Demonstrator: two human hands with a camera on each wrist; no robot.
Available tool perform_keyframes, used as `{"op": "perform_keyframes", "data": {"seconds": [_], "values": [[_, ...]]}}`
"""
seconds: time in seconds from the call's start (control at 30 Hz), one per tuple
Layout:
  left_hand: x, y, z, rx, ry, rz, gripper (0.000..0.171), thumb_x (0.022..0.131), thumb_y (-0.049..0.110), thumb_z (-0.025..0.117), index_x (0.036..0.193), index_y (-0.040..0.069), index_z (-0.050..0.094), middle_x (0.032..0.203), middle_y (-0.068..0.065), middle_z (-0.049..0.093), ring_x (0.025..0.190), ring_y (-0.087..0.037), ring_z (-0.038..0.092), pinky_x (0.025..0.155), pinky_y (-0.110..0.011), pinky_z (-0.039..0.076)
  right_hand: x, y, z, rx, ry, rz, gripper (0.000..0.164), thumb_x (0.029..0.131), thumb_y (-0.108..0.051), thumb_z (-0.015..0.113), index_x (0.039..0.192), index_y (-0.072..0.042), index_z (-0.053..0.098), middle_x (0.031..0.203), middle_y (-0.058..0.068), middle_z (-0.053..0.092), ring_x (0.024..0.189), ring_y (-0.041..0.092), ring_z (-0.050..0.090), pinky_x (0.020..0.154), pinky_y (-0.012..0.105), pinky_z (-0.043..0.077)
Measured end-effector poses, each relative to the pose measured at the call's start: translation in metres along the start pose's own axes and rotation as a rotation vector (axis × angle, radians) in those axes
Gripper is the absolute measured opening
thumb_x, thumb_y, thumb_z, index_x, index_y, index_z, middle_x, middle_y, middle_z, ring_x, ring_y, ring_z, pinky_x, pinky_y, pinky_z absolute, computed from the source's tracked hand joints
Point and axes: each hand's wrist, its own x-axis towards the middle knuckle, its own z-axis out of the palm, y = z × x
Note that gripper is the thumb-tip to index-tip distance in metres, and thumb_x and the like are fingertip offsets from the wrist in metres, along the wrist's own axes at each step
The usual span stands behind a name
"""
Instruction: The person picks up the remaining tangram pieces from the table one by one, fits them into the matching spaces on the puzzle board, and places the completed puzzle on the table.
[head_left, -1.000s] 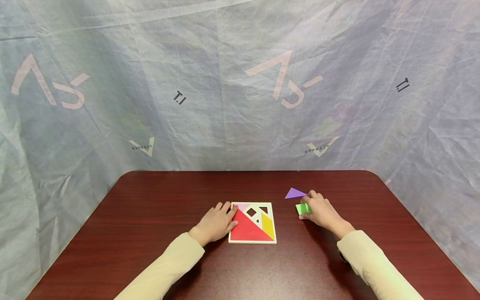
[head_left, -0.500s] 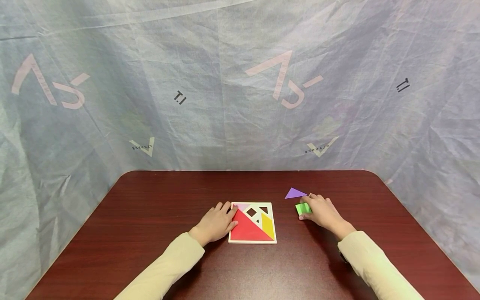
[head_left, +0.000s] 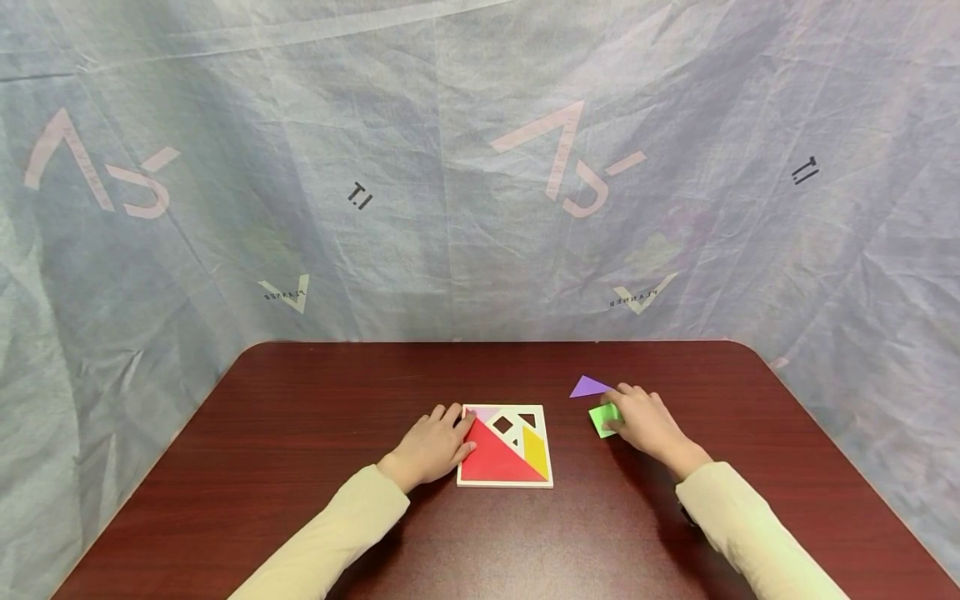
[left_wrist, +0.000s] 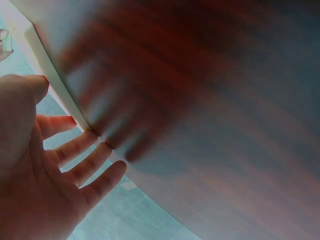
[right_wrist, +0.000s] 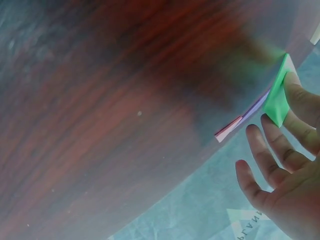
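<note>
A white tangram board (head_left: pixel 505 484) lies on the table, filled partly with a red triangle (head_left: pixel 495 458), a yellow parallelogram (head_left: pixel 535 454) and a pink piece (head_left: pixel 482 412). Dark cutouts show in its upper right. My left hand (head_left: pixel 431 447) rests at the board's left edge, thumb and fingertips over its rim; in the left wrist view the fingers extend along the board's side. To the right of the board, my right hand (head_left: pixel 647 422) pinches a green square tangram piece (head_left: pixel 600 421). The right wrist view shows that green piece (right_wrist: pixel 278 97) tilted between thumb and fingers.
A purple triangle (head_left: pixel 588 387) lies on the table just beyond the right hand's fingertips. Beside it in the right wrist view is a thin piece with a reddish edge (right_wrist: pixel 228 128). A grey printed cloth (head_left: pixel 450 208) hangs behind the table's far edge.
The green square has turned and shifted slightly left in the right hand's fingers, showing more of its flat face. The left hand and the board have stayed still.
</note>
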Motion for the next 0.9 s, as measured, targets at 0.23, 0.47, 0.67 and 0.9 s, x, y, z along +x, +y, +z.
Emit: {"op": "perform_keyframes", "data": {"seconds": [0.23, 0.47, 0.67, 0.9], "values": [[-0.0004, 0.0005, -0.0025, 0.0, 0.021, 0.004, 0.048, 0.093, 0.041, 0.045, 0.131, 0.011, 0.05, 0.122, -0.012, 0.048, 0.105, -0.028, 0.048, 0.083, -0.04, 0.046, 0.0012, -0.0009, -0.0019, 0.01, 0.037, -0.017, 0.023, 0.071, -0.013, 0.076, 0.09, -0.007, 0.067, 0.083, 0.005, 0.059, 0.079, 0.028, 0.058, 0.06, 0.04, 0.04], [-0.0001, 0.0007, -0.0031, -0.006, 0.012, -0.001, 0.048, 0.093, 0.04, 0.046, 0.131, 0.011, 0.05, 0.122, -0.012, 0.048, 0.105, -0.028, 0.048, 0.082, -0.04, 0.046, 0.0018, -0.0023, -0.0026, 0.029, 0.053, -0.011, 0.008, 0.077, -0.007, 0.069, 0.085, -0.01, 0.066, 0.081, 0.003, 0.061, 0.076, 0.026, 0.058, 0.061, 0.041, 0.041], [-0.0005, 0.0008, -0.0032, -0.012, 0.005, -0.003, 0.048, 0.093, 0.04, 0.046, 0.131, 0.011, 0.049, 0.123, -0.012, 0.047, 0.105, -0.028, 0.048, 0.082, -0.041, 0.046, 0.0032, -0.0047, -0.0035, 0.025, 0.098, -0.025, 0.012, 0.08, 0.0, 0.062, 0.078, -0.011, 0.065, 0.075, 0.0, 0.059, 0.07, 0.022, 0.057, 0.057, 0.037, 0.039], [-0.0006, 0.0005, -0.003, -0.011, 0.005, -0.001, 0.048, 0.093, 0.04, 0.045, 0.132, 0.011, 0.049, 0.124, -0.012, 0.047, 0.105, -0.028, 0.048, 0.083, -0.04, 0.046, 0.0044, -0.009, -0.0056, 0.017, 0.098, -0.037, 0.013, 0.082, 0.0, 0.059, 0.078, -0.011, 0.065, 0.074, -0.002, 0.057, 0.069, 0.021, 0.055, 0.058, 0.036, 0.039]]}}
